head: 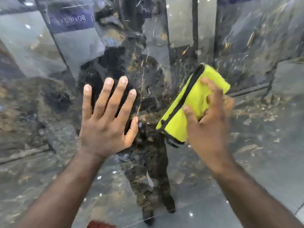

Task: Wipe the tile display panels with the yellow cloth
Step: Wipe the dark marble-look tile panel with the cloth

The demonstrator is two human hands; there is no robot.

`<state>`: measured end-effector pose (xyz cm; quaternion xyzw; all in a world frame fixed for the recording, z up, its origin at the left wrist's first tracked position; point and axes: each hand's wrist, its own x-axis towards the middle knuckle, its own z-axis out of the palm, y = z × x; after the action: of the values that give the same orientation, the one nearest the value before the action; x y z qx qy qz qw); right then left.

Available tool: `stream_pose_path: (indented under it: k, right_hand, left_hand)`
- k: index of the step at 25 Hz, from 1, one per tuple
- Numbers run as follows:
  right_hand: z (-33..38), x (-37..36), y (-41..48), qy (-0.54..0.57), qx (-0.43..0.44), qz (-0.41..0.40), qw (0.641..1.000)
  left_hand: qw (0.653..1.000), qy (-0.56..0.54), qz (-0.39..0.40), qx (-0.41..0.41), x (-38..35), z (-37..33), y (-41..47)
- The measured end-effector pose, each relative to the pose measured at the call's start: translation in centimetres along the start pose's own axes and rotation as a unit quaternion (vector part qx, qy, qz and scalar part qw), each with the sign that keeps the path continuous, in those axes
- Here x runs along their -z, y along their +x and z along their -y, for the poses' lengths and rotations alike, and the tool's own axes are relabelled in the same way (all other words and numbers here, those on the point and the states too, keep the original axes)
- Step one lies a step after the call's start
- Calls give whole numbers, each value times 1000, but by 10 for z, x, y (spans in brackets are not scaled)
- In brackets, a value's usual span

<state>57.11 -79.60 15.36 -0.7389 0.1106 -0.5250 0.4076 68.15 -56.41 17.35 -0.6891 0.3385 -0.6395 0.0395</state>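
A glossy dark marble tile panel (49,112) fills the view in front of me, with brown and gold veins. My left hand (107,119) lies flat against it with the fingers spread and straight. To its right, my right hand (209,122) grips a folded yellow cloth (189,102) with a dark edge, holding it against the panel. The fingers curl over the cloth and cover part of it. The cloth looks slightly blurred.
The shiny panel mirrors a person standing on a grey floor, other display panels and a blue sign with reversed lettering (72,20). A red object (100,224) shows at the bottom edge. A dark seam (54,37) runs diagonally at the upper left.
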Motion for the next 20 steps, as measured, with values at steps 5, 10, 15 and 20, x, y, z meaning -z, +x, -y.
stream_pose_path:
  k: [5,10,15,20]
  right_hand:
    - [-45,2,-75,18,-157,-3,987]
    - [-14,1,-36,48,-53,38,997]
    - [-61,3,-58,-3,-190,-41,981]
    - [14,-38,-93,7,-53,47,997]
  left_hand:
    - [1000,11,8,5,0,-1,1]
    - [1000,4,14,6,0,-1,2]
    - [1000,-8,10,5,-2,0,0]
    - [996,-79,29,-13,13,13,2]
